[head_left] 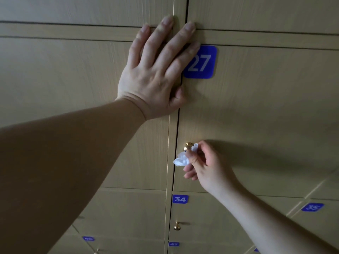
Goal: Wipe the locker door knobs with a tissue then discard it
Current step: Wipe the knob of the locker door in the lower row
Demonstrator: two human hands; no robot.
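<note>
A gold round knob (188, 146) sticks out of the light wooden locker door (256, 110) marked 27. My right hand (207, 165) pinches a crumpled white tissue (181, 159) against the right and lower side of that knob. My left hand (156, 70) lies flat with fingers spread across the seam between this door and the one to its left, partly covering the blue number plate (201, 63).
Below are more locker doors with blue plates 34 (180, 199) and 35 (312, 207). Door 34 carries its own gold knob (177, 226). Further plates and a knob show at the bottom edge.
</note>
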